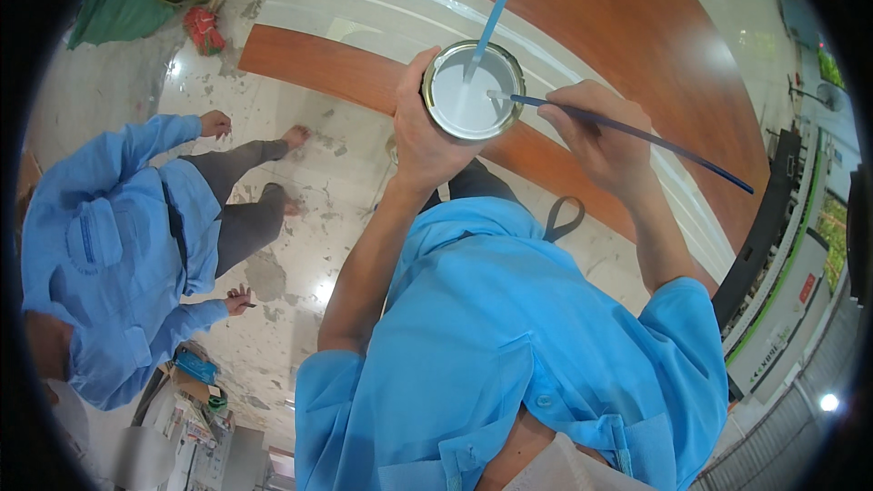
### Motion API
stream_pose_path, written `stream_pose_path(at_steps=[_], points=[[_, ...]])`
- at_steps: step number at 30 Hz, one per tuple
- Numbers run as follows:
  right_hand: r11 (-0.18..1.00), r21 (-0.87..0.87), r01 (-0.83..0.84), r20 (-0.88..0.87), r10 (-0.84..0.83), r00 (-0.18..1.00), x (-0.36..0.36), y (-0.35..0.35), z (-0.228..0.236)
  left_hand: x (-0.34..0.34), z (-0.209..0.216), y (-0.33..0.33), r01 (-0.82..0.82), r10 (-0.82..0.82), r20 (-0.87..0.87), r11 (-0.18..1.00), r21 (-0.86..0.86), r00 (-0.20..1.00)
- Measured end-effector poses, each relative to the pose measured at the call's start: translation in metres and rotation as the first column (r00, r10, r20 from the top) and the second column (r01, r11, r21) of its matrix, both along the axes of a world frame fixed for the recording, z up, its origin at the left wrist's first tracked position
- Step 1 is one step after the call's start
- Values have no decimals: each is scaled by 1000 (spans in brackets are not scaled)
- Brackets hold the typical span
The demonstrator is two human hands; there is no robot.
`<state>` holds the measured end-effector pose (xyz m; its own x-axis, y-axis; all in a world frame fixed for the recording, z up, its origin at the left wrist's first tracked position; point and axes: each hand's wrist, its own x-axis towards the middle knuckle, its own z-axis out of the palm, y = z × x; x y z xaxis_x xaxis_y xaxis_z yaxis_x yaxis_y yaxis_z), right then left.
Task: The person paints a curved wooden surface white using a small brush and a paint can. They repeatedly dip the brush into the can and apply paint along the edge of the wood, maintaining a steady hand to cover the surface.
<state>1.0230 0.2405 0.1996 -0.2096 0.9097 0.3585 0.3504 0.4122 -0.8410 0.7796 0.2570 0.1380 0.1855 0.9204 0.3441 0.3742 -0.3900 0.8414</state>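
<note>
My left hand [424, 138] is wrapped round an open round tin [428, 82] with a shiny metal rim. Pale grey-white paint [457, 109] fills part of it. A flat light-blue stick [501, 5] leans in the tin, its lower end in the paint and its upper end beyond the top of the view. Between the fingers of my right hand [603, 135] is a thin paintbrush [677, 151] with a dark blue handle. Its tip reaches over the tin's right rim, at or just above the paint; I cannot tell whether they touch.
Under and beyond the tin lies a reddish-brown wooden board [637, 18] with a whitish band [364, 0] along it. A co-worker in a blue shirt [118, 245] stands at the left. Long machinery [782, 309] runs along the right. A red bundle [204, 30] lies on the stained floor [314, 164].
</note>
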Motion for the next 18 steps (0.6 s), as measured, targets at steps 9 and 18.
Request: stream_pose_path(at_steps=[9,18], points=[[871,-444,209,-443,-416,794,14,-17,-16,7,-3,-9,1,-1,-12,999,34,1000],[590,-796,-140,-601,-738,306,19,-28,-76,29,-10,-13,-4,3,-106,1000,-12,994]])
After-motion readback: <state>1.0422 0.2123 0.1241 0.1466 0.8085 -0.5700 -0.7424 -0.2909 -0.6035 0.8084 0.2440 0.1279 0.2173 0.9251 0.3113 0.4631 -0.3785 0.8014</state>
